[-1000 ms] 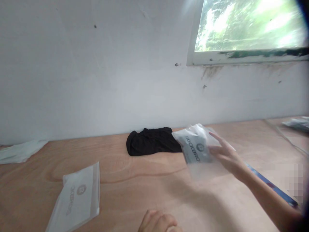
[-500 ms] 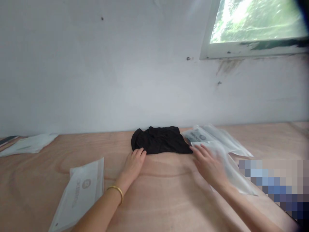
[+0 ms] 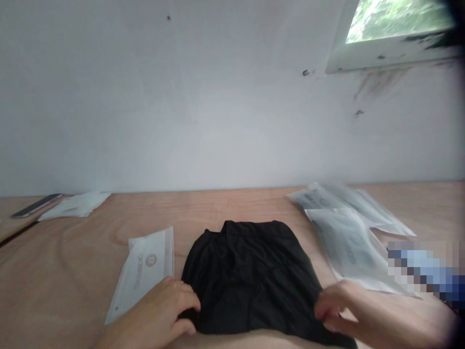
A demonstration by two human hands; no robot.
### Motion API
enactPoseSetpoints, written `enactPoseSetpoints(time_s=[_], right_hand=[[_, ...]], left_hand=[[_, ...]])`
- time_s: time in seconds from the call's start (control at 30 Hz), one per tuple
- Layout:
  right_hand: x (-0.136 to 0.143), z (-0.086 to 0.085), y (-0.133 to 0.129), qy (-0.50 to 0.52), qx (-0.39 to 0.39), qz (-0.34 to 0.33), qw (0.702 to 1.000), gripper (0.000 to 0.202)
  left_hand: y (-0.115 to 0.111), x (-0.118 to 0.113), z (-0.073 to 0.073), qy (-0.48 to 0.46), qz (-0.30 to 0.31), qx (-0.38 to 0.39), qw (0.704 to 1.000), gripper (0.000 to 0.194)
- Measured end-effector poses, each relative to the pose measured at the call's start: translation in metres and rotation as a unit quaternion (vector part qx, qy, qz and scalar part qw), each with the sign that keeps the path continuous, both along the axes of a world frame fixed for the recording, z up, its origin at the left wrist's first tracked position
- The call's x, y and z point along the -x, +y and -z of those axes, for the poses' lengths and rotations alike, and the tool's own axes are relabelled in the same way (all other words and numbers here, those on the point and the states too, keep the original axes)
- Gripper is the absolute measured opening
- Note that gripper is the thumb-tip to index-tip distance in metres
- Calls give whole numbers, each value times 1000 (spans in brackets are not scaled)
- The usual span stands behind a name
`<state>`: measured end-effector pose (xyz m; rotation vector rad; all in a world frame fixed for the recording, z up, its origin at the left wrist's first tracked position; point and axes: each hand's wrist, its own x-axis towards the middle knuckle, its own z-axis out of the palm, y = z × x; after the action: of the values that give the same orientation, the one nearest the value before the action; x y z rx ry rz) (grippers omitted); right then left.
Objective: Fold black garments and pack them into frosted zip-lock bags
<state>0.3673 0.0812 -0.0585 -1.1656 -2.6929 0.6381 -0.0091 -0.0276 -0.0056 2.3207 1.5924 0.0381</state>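
A black garment [image 3: 250,276] of thin, wrinkled cloth lies spread on the wooden table, close to me; its exact kind does not show. At its left edge my left hand [image 3: 163,308] has curled fingers, with dark cloth between them and the thumb. My right hand [image 3: 337,305], somewhat blurred, pinches the garment's right edge. Left of the cloth, near my left forearm, a white printed zip bag [image 3: 145,271] lies flat. Frosted plastic bags [image 3: 348,242] overlap one another on the right, beyond my right hand.
A pale sheet or bag [image 3: 78,204] lies at the back left, beside a dark flat phone-like object [image 3: 38,205]. The white wall [image 3: 181,121] rises behind the table [image 3: 87,252]. At the right edge a blurred-out patch [image 3: 428,271] hides part of the scene.
The black garment has come from near the wall toward me and is spread larger. Both hands have drawn back with it, their fingers now curled. The view has shifted slightly.
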Motion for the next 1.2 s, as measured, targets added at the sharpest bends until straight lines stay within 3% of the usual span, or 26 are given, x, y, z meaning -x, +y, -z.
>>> enactPoseSetpoints(time_s=[0.07,0.13,0.23,0.33,0.4,0.5,0.57,0.63,0.73,0.87,0.97,1.07,1.2], right_hand=[[12,-7,23,33,-36,-6,999,24],[33,-9,60,37,-75,20,996,37],[59,-3,110,14,-80,27,996,37],[64,1,132,-3,-73,23,997,26],[57,-1,127,11,-81,28,996,21],[44,-6,95,52,-89,23,994,18],[36,-10,65,65,-75,-3,995,24],[30,-12,38,62,-46,-41,996,25],[24,-12,21,72,0,-62,995,25],[27,-4,50,99,-11,22,995,36],[36,4,73,75,-1,36,997,35],[40,4,76,69,19,28,997,15],[37,-1,66,85,27,23,996,16]], left_hand=[[15,1,-7,-55,-58,-2,997,21],[51,0,-5,-68,-136,-54,987,27],[107,2,11,-69,-170,-35,983,33],[134,3,29,-87,-175,-19,981,32],[133,1,37,-105,-177,-41,978,32],[112,-3,39,-127,-171,-85,973,21],[88,-5,34,-134,-144,-96,976,16],[63,-4,26,-137,-91,-83,983,25],[41,2,16,-142,-23,-22,989,25],[58,9,16,-141,-94,-14,985,32],[83,9,22,-126,-129,-16,983,41],[93,5,24,-145,-118,23,982,36],[89,5,19,-202,-85,68,973,27]])
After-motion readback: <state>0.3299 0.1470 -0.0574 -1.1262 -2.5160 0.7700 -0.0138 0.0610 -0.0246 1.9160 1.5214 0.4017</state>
